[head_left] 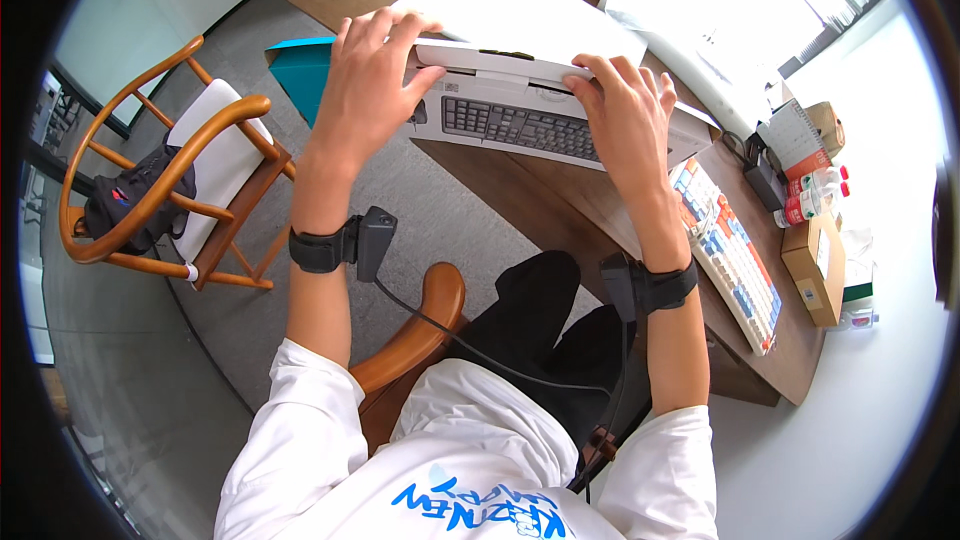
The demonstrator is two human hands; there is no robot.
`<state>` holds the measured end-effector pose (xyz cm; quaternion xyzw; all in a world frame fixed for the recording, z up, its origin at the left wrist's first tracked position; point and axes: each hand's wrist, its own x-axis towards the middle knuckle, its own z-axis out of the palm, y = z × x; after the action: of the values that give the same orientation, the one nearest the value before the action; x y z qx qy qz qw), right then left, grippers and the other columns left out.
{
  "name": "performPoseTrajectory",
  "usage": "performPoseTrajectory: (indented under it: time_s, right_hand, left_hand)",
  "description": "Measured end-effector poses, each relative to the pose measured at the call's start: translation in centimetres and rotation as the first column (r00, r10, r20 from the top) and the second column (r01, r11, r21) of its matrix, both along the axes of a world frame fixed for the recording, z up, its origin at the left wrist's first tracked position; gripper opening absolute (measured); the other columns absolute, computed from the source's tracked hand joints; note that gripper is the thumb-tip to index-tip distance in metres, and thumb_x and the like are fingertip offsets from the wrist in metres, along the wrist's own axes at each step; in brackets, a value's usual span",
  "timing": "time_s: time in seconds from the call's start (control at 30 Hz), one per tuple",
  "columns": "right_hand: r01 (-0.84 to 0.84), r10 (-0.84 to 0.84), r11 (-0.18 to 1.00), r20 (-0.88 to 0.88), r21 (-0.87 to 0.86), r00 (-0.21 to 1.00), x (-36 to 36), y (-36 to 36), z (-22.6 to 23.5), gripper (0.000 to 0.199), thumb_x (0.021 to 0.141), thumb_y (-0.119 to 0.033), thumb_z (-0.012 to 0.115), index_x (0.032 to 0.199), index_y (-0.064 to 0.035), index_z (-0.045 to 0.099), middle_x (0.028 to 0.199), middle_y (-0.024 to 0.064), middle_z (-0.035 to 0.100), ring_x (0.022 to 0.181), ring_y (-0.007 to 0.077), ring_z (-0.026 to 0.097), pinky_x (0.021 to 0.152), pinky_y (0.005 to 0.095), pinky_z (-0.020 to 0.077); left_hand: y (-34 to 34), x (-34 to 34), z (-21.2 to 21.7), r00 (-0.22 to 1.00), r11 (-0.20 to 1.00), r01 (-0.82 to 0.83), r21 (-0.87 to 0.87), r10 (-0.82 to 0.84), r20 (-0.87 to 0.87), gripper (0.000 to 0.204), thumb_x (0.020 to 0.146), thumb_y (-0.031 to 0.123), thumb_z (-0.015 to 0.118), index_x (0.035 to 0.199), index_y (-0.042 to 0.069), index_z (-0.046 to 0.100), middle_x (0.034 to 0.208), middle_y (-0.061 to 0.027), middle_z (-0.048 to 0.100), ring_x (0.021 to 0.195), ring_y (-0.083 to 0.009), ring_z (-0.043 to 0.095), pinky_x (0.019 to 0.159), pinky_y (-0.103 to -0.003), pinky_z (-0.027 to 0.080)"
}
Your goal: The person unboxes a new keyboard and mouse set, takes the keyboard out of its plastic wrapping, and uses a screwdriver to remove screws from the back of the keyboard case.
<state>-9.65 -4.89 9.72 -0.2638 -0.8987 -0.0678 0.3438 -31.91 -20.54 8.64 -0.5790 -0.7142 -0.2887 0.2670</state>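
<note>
Left of frame: a wooden armchair [150, 180] with a white cushion stands on the grey floor, a dark bag [140, 195] on its seat. Just right of it, a teal box [300, 70] sits at the table's edge.

Upper centre: your left hand [372, 80] grips the left end of a white box lid [520, 25], fingers curled over the top and thumb on the front edge. The lid is raised over a white box [560, 125] that holds a grey keyboard [520, 127], on the wooden table [560, 200].

Right of centre: your right hand [625, 115] holds the lid's right end, fingers spread along its front edge. Both wrists wear black bands.

Lower right: a second keyboard [735, 250] with white, blue and orange keys lies on the table. Beyond it, two small bottles [815, 195] with red caps and a cardboard box [815, 260].
</note>
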Motion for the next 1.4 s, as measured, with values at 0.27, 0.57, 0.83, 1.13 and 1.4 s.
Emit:
performPoseTrajectory:
  time_s: [0.27, 0.57, 0.83, 1.13, 1.4]
  right_hand:
    - [-0.003, 0.003, 0.998, -0.003, 0.068, 1.000, -0.4, 0.4, -0.1, 0.024, 0.096, -0.034, 0.062, 0.111, -0.0166, 0.069, 0.102, 0.0052, 0.066, 0.105, 0.0274, 0.062, 0.106, 0.0628, 0.0291]
    - [0.022, -0.020, 0.998, -0.025, 0.058, 0.999, -0.6, 0.3, -0.1, 0.024, 0.096, -0.036, 0.063, 0.106, -0.0156, 0.071, 0.097, 0.0052, 0.068, 0.103, 0.0267, 0.063, 0.106, 0.0617, 0.0278]
    - [0.038, -0.037, 0.999, -0.061, 0.025, 0.997, -0.5, 0.1, -0.5, 0.024, 0.094, -0.035, 0.065, 0.106, -0.0151, 0.072, 0.099, 0.0055, 0.068, 0.104, 0.0270, 0.062, 0.108, 0.0618, 0.0260]
    - [-0.015, 0.012, 0.999, -0.063, -0.036, 0.998, 0.1, 0.0, -0.7, 0.023, 0.094, -0.031, 0.066, 0.111, -0.0165, 0.073, 0.108, 0.0061, 0.066, 0.112, 0.0278, 0.058, 0.109, 0.0620, 0.0253]
    - [-0.083, 0.082, 0.997, -0.057, -0.007, 0.995, 1.0, 0.6, -1.4, 0.026, 0.094, -0.028, 0.065, 0.118, -0.0196, 0.072, 0.116, 0.0057, 0.065, 0.115, 0.0279, 0.056, 0.108, 0.0607, 0.0289]
  left_hand:
    - [-0.1, 4.0, 1.5, 0.992, 0.992, 0.128, 0.019, -0.128, 0.013, 0.014, 0.085, 0.021, 0.075, 0.091, 0.008, 0.073, 0.086, -0.0049, 0.057, 0.090, -0.0237, 0.056, 0.084, -0.035, 0.048]
    - [1.1, 6.8, -1.5, 0.979, 0.996, -0.057, 0.064, 0.044, 0.199, 0.034, 0.091, 0.018, 0.068, 0.118, -0.003, 0.067, 0.090, -0.0164, 0.067, 0.082, -0.0309, 0.067, 0.074, -0.040, 0.055]
    - [1.2, 5.8, -1.0, 0.821, 0.991, 0.088, 0.096, -0.127, 0.557, 0.021, 0.086, 0.009, 0.069, 0.106, 0.001, 0.068, 0.086, -0.0124, 0.068, 0.076, -0.0277, 0.067, 0.072, -0.035, 0.055]
    - [1.3, 4.8, -1.7, 0.964, 0.987, 0.057, 0.152, -0.094, 0.247, 0.013, 0.082, 0.010, 0.077, 0.091, 0.009, 0.068, 0.103, -0.0022, 0.067, 0.093, -0.0212, 0.061, 0.085, -0.034, 0.048]
    - [2.0, 3.7, -2.4, 0.990, 0.980, 0.137, 0.142, -0.137, -0.006, 0.009, 0.088, 0.015, 0.071, 0.090, 0.013, 0.063, 0.113, -0.0018, 0.070, 0.112, -0.0206, 0.063, 0.111, -0.043, 0.035]
